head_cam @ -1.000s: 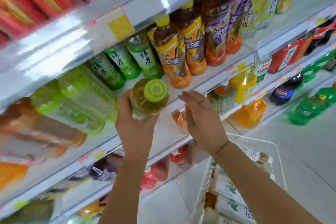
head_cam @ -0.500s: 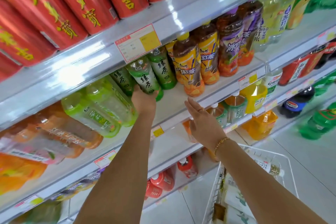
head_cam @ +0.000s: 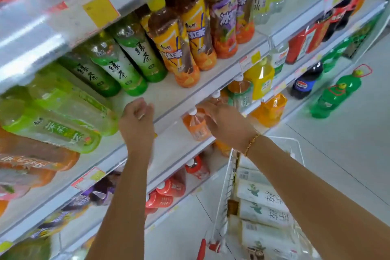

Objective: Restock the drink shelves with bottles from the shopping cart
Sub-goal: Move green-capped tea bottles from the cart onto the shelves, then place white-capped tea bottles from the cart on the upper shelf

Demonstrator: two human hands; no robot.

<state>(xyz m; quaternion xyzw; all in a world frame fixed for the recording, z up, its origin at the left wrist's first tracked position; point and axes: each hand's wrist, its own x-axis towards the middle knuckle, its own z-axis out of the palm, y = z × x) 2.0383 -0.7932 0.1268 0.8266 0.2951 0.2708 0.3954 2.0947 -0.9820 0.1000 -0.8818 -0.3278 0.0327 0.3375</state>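
My left hand (head_cam: 137, 120) hangs in front of the white shelf (head_cam: 168, 95), fingers loosely curled, holding nothing. Just behind it stand green tea bottles (head_cam: 118, 65) in a row. My right hand (head_cam: 223, 120), with a gold bracelet, hovers with spread fingers in front of an orange drink bottle (head_cam: 195, 125) one shelf lower; I cannot tell if it touches it. The white wire shopping cart (head_cam: 228, 177) at the bottom right holds several pale-labelled bottles (head_cam: 263, 207) lying on their sides.
Yellow-labelled iced tea bottles (head_cam: 179, 48) and purple-labelled ones (head_cam: 225, 21) stand right of the green tea. Red cans fill the top shelf. Pale green bottles (head_cam: 52, 120) lie at the left. Green soda bottles (head_cam: 331, 97) stand low at the right, by grey floor tiles.
My left hand carried a green-capped bottle to the shelf, let go of it among the green tea bottles, and has drawn back with nothing in it. My right hand dropped slightly.
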